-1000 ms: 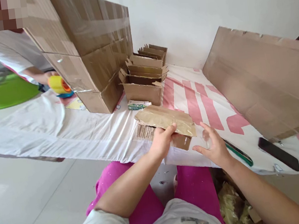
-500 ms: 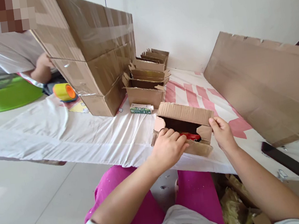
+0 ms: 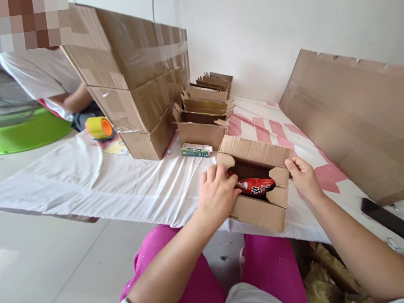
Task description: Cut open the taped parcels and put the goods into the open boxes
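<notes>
A small cardboard box [image 3: 257,216] with raised flaps sits at the table's front edge, its top open. Inside lies a red packet [image 3: 256,185] with white and black print, partly covered by the box's end flap. My left hand [image 3: 216,191] grips the box's left end, fingers curled over the flap and thumb near the packet. At the opposite end, my right hand [image 3: 303,176] pinches the corner of the back flap between thumb and fingers. Just behind the box is a green and white carton [image 3: 196,150] lying on its side.
Tall stacked, taped cartons [image 3: 139,88] stand at the left. Several open boxes [image 3: 202,129] line up behind. A large cardboard sheet [image 3: 361,127] leans at the right, near a black phone [image 3: 394,223]. A tape roll [image 3: 99,128] and another person's arm [image 3: 76,99] are far left.
My left hand has moved left, from over the opening to the box's left end. More of the red packet shows. The front flap has swung outward, towards me.
</notes>
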A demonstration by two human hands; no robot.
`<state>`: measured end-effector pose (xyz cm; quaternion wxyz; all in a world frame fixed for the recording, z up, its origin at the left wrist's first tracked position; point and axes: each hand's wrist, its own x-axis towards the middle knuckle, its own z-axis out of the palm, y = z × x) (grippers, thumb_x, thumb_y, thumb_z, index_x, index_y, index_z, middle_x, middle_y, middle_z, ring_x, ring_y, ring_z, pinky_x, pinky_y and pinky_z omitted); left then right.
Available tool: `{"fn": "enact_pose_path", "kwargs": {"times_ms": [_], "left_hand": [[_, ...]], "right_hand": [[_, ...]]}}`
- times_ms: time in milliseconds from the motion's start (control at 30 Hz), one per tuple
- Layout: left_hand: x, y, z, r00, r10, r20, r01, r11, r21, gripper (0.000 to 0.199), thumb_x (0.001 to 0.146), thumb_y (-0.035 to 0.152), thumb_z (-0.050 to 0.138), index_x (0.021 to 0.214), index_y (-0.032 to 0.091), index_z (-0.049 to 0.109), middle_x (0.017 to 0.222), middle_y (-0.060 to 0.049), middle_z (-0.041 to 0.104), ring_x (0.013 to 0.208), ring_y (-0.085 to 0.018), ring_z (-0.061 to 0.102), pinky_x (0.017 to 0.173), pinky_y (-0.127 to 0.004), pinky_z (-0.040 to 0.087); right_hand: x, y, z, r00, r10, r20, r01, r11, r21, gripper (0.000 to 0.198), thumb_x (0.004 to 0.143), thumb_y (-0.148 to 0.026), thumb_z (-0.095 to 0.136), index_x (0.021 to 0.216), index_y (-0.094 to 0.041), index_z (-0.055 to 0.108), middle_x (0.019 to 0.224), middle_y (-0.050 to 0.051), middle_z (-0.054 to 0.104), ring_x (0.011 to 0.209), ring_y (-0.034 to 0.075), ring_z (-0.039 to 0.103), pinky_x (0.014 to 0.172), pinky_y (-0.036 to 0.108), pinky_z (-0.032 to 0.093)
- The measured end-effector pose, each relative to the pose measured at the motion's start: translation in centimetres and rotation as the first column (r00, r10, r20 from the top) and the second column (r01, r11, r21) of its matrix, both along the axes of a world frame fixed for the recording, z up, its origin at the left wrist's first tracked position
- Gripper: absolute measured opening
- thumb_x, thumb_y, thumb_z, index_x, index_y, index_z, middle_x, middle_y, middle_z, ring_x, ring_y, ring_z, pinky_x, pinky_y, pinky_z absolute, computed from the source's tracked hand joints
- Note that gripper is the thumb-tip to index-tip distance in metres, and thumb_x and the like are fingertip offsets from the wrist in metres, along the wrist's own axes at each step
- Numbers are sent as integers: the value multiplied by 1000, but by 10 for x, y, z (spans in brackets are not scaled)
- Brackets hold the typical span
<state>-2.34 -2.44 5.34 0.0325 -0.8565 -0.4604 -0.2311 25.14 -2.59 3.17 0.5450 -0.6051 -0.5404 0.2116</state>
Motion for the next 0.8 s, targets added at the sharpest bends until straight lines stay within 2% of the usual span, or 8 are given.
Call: {"fn": "enact_pose_path", "kwargs": {"times_ms": [67, 133, 300, 400, 500, 600, 700, 800], "left_hand": [[-2, 7, -4, 998, 46, 35, -47, 999, 20, 35, 80, 39, 68, 110, 24, 65, 147, -14, 37, 128, -42, 40, 97, -55, 42], [-5, 10, -8, 996, 57, 63, -54, 998, -44, 51, 79, 38, 69, 126, 23, 56, 155, -15, 22, 129, -40, 42, 97, -51, 45], [-11, 9, -8, 984, 103, 143, -65, 966, -251, 92, 71, 33, 73, 147, 19, 23, 152, -22, 26, 112, -34, 60, 86, -42, 52], [-20, 10, 0, 976, 81, 204, -13, 949, -315, 85, 73, 24, 63, 147, 18, 22, 138, -18, 47, 100, -29, 65, 84, -39, 52], [-30, 12, 9, 946, 59, 319, 58, 937, -344, 70, 76, 17, 50, 143, 16, 29, 108, -10, 65, 89, -23, 66, 77, -34, 52], [-34, 18, 11, 919, 86, 385, 66, 929, -363, 60, 77, 12, 42, 136, 14, 39, 83, -4, 66, 75, -19, 64, 70, -31, 50], [-32, 30, 1, 902, 82, 424, 95, 920, -379, 54, 76, 10, 42, 130, 14, 46, 69, 1, 61, 64, -16, 60, 65, -28, 48], [-28, 40, -10, 896, 76, 438, 116, 911, -395, 52, 75, 9, 43, 126, 16, 47, 74, 0, 62, 65, -15, 61, 67, -29, 50]], "right_hand": [[-1, -7, -1, 999, 45, -9, -45, 999, -1, 38, 85, -53, 58, 69, -21, 45, 57, -7, 36, 52, 9, 34, 49, 22, 29], [-3, -15, 0, 998, 64, 17, -64, 998, 6, 38, 85, -52, 58, 68, -21, 45, 57, -7, 36, 52, 9, 34, 49, 22, 28], [-2, -25, 5, 999, 3, 46, -5, 1000, 28, 34, 82, -49, 63, 70, -20, 51, 58, -6, 42, 53, 9, 36, 51, 23, 30], [5, -24, 9, 996, -50, -74, 56, 996, 70, 28, 76, -43, 71, 83, -20, 57, 62, -6, 48, 54, 9, 39, 52, 22, 32], [11, -28, 12, 968, -132, -216, 164, 977, 138, 28, 72, -35, 73, 92, -20, 59, 62, -8, 45, 52, 8, 39, 52, 21, 33], [15, -36, 14, 948, -203, -247, 256, 945, 205, 26, 73, -32, 70, 93, -20, 60, 68, -5, 52, 60, 10, 49, 58, 23, 40], [19, -40, 13, 955, -257, -145, 288, 919, 268, 23, 75, -35, 68, 91, -20, 60, 75, -2, 57, 67, 12, 55, 65, 26, 44], [23, -39, 11, 961, -265, -84, 277, 927, 251, 22, 77, -36, 67, 91, -20, 60, 78, 0, 61, 73, 14, 59, 69, 29, 47]]}}
